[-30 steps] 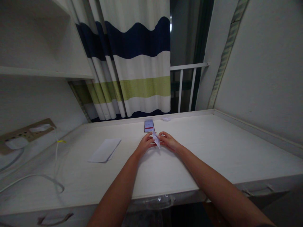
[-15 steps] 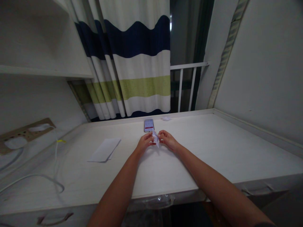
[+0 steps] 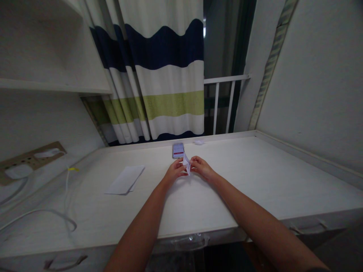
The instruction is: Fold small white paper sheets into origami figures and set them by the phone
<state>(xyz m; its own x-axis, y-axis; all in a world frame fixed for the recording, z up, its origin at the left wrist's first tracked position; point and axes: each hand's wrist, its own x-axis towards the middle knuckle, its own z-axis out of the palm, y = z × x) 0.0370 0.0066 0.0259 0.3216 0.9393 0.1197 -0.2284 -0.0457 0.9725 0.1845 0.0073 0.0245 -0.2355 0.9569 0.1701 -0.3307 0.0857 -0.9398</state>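
A small piece of folded white paper [image 3: 186,163] is held between my hands, just above the desk. From the left, my left hand [image 3: 175,170] pinches it with bent fingers. My right hand [image 3: 200,167] grips its other side between thumb and fingers. The paper stands upright with pointed ends at top and bottom; its inner folds are too small to make out. Right behind it, a phone [image 3: 178,150] with a lit screen lies flat on the desk.
A stack of white paper sheets [image 3: 125,180] lies on the white desk [image 3: 255,177] to the left. Another small folded paper [image 3: 199,142] rests at the back edge. A white cable [image 3: 56,213] runs along the left side below a socket strip [image 3: 31,160].
The folded paper has turned slightly between my fingers, and its top point looks wider and higher. Both hands stay in nearly the same place.
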